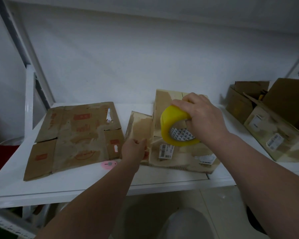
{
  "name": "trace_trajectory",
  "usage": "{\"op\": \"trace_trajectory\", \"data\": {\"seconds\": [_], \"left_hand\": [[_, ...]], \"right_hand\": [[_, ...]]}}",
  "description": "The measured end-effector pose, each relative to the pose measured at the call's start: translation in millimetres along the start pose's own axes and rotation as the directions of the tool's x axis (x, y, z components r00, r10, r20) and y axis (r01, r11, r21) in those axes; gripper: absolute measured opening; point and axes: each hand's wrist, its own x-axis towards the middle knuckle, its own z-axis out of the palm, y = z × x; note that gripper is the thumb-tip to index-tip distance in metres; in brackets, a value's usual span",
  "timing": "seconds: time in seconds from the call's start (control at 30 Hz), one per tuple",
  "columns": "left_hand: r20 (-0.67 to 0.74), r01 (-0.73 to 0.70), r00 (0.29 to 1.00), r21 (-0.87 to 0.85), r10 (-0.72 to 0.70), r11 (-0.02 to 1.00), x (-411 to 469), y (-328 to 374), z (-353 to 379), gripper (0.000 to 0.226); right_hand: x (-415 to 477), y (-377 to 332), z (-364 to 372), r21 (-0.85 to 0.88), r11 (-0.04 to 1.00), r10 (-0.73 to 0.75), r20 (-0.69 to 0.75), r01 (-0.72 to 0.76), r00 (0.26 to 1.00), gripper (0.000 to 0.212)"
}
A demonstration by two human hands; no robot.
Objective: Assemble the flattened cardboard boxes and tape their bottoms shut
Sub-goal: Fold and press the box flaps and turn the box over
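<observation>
A worn cardboard box (181, 157) with barcode labels stands on the white table (93, 180), one flap sticking out to its left. My left hand (134, 150) pinches the box at its left corner, by that flap. My right hand (202, 118) grips a yellow tape roll (171, 121) above the box's top. A flattened cardboard box (76, 137) with red print lies on the table to the left.
A pink round object (108, 164) lies on the table in front of the flattened box. Assembled and open cardboard boxes (269, 121) crowd the right end. A white metal frame post (28, 100) rises at the left, and a white wall is close behind.
</observation>
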Motion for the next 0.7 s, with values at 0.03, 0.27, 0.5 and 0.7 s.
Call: {"op": "trace_trajectory", "data": {"seconds": [0.03,0.27,0.5,0.7], "left_hand": [[0.035,0.024,0.999,0.001,-0.024,1.0,-1,-1,3,0.022],[0.208,0.04,0.974,0.244,-0.092,0.969,-6,-7,13,0.036],[0.091,-0.153,0.988,0.588,0.123,0.794,4,-23,9,0.026],[0.181,-0.331,0.913,-0.192,0.365,0.924,-36,14,8,0.043]], "right_hand": [[0,0,1,0.005,1.0,0.006,-0.001,-0.006,1.0,0.062],[-1,4,7,0.012,0.998,0.063,-0.005,-0.063,0.998,0.066],[-3,6,9,0.031,0.995,0.095,-0.003,-0.095,0.995,0.066],[-2,6,11,0.017,0.992,0.129,-0.012,-0.128,0.992,0.061]]}}
